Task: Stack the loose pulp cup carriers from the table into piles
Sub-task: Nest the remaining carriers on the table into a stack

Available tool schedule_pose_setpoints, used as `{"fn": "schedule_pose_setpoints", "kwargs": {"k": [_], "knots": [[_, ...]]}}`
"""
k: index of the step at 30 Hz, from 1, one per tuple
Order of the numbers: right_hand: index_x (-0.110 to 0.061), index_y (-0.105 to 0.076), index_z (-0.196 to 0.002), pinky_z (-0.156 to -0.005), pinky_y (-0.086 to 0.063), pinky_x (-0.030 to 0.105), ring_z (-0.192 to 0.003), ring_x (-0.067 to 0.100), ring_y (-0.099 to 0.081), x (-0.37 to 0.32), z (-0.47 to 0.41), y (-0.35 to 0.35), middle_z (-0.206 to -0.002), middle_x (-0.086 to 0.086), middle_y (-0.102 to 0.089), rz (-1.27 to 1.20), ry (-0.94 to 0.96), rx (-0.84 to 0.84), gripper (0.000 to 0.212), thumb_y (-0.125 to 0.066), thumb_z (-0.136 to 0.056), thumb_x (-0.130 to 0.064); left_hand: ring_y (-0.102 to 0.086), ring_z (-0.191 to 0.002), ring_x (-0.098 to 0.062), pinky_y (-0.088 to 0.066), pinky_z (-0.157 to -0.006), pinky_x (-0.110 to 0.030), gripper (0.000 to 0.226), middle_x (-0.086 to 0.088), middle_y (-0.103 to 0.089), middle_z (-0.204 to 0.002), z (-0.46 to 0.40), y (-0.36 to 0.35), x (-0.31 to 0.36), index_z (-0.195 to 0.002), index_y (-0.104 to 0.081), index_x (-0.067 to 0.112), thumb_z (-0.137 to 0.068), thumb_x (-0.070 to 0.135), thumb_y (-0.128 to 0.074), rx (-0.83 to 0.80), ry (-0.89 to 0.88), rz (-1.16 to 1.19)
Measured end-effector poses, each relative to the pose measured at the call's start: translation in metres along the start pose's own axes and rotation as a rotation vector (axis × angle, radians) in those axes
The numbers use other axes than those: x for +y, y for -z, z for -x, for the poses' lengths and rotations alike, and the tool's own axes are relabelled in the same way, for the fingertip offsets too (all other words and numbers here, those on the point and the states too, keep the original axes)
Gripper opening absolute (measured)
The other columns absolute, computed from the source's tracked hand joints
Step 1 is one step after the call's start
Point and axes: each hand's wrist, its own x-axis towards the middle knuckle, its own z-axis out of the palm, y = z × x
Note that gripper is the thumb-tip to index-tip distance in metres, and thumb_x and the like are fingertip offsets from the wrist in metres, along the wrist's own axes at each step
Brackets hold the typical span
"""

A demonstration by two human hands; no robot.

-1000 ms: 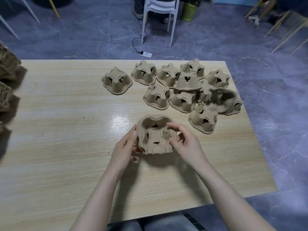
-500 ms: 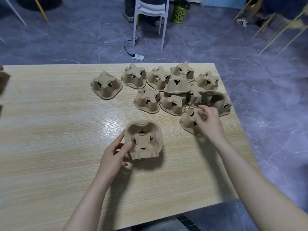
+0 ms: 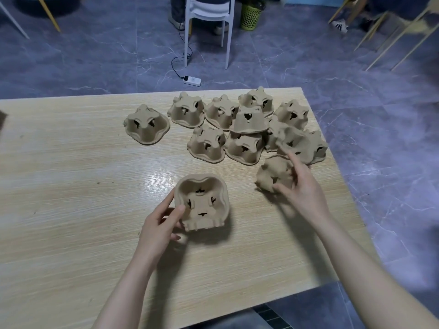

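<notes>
A brown pulp cup carrier (image 3: 202,205) stands tilted with its hollow side facing me near the table's middle; my left hand (image 3: 159,226) grips its left rim with thumb and fingers. My right hand (image 3: 300,186) curls its fingers over another carrier (image 3: 273,175), which lies upside down to the right and looks blurred. Behind them several more carriers (image 3: 247,129) lie upside down in a loose cluster at the table's far right. One carrier (image 3: 146,125) sits apart to the left of the cluster.
The wooden table (image 3: 71,198) ends close to the right of the cluster. On the grey floor beyond stand a white chair (image 3: 206,17), a green basket (image 3: 250,16) and a power strip (image 3: 192,80). A dark object (image 3: 2,118) shows at the left edge.
My right hand left the tilted carrier, reached right and closed over the nearest upside-down carrier, drawing it slightly nearer. My left hand keeps holding the tilted carrier.
</notes>
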Motion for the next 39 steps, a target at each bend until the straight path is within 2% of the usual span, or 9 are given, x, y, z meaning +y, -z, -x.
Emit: {"fn": "schedule_pose_setpoints", "kwargs": {"k": [4,7,9,14,17,20,25,30,39], "knots": [[-0.041,-0.023,-0.152,-0.072,-0.045,0.035,-0.09,0.017,-0.056,-0.004,0.019,0.008,-0.102,-0.005,-0.057,0.089,-0.03,-0.012,0.087,-0.073,-0.081,-0.045,-0.062,-0.061,-0.003,-0.053,-0.068,-0.039,0.051,0.015,-0.072,-0.075,-0.001,0.001,0.0,-0.139,-0.053,0.037,-0.091,0.026,-0.066,0.0,0.008,0.004],[-0.042,-0.033,-0.148,-0.08,-0.044,0.033,-0.107,0.019,-0.058,-0.006,0.022,0.011,-0.124,-0.007,-0.059,0.21,-0.009,-0.059,0.077,-0.072,-0.081,-0.048,-0.063,-0.062,-0.004,-0.054,-0.069,-0.039,0.051,0.013,-0.073,-0.076,-0.001,0.001,-0.001,-0.138,-0.054,0.038,-0.091,0.026,-0.067,0.002,0.011,0.003],[-0.04,-0.042,-0.142,-0.082,-0.044,0.033,-0.112,0.02,-0.058,-0.008,0.023,0.012,-0.126,-0.008,-0.06,0.239,-0.006,-0.055,0.07,-0.074,-0.079,-0.046,-0.063,-0.062,-0.004,-0.054,-0.068,-0.038,0.05,0.012,-0.073,-0.075,-0.001,0.001,-0.001,-0.138,-0.054,0.038,-0.092,0.026,-0.067,0.001,0.013,0.004],[-0.037,-0.05,-0.121,-0.074,-0.047,0.035,-0.094,0.023,-0.063,-0.012,0.027,0.013,-0.1,-0.008,-0.067,0.224,-0.01,-0.021,0.053,-0.076,-0.077,-0.046,-0.062,-0.06,-0.002,-0.053,-0.065,-0.035,0.05,0.015,-0.071,-0.071,-0.001,0.002,-0.002,-0.138,-0.054,0.038,-0.092,0.026,-0.067,-0.005,0.014,0.0],[-0.035,-0.054,-0.106,-0.068,-0.048,0.037,-0.079,0.019,-0.063,-0.013,0.029,0.015,-0.077,-0.011,-0.064,0.12,-0.038,-0.021,0.039,-0.078,-0.076,-0.044,-0.062,-0.06,-0.002,-0.053,-0.065,-0.034,0.05,0.015,-0.071,-0.072,-0.002,0.002,-0.001,-0.138,-0.053,0.038,-0.092,0.025,-0.067,-0.009,0.013,0.006],[-0.033,-0.057,-0.091,-0.066,-0.05,0.041,-0.071,0.018,-0.062,-0.013,0.032,0.015,-0.067,-0.008,-0.063,0.024,-0.074,-0.022,0.03,-0.079,-0.074,-0.044,-0.063,-0.061,-0.003,-0.052,-0.064,-0.032,0.05,0.014,-0.071,-0.073,-0.001,0.002,-0.001,-0.139,-0.053,0.037,-0.092,0.025,-0.067,-0.013,0.011,0.009],[-0.039,-0.06,-0.086,-0.072,-0.047,0.036,-0.082,0.018,-0.063,-0.022,0.041,0.018,-0.086,-0.008,-0.068,-0.189,0.034,0.018,0.027,-0.081,-0.072,-0.03,-0.063,-0.063,-0.003,-0.052,-0.063,-0.03,0.049,0.013,-0.072,-0.078,-0.002,0.002,-0.002,-0.138,-0.054,0.039,-0.092,0.027,-0.067,-0.021,0.009,0.014],[-0.044,-0.061,-0.1,-0.078,-0.04,0.015,-0.093,0.01,-0.058,-0.04,0.044,0.016,-0.098,-0.003,-0.065,-0.308,0.249,0.01,0.046,-0.083,-0.074,-0.013,-0.063,-0.065,-0.006,-0.052,-0.063,-0.031,0.049,0.01,-0.071,-0.085,-0.003,0.003,-0.003,-0.138,-0.054,0.039,-0.092,0.027,-0.067,-0.014,0.017,0.026],[-0.037,-0.059,-0.112,-0.086,-0.041,0.024,-0.101,0.011,-0.053,-0.068,0.049,-0.011,-0.104,-0.007,-0.063,-0.362,0.48,-0.198,0.042,-0.069,-0.076,-0.019,-0.062,-0.068,-0.006,-0.051,-0.062,-0.028,0.047,0.014,-0.072,-0.08,-0.004,0.004,-0.004,-0.136,-0.054,0.044,-0.093,0.029,-0.067,-0.037,0.011,0.026]]}}
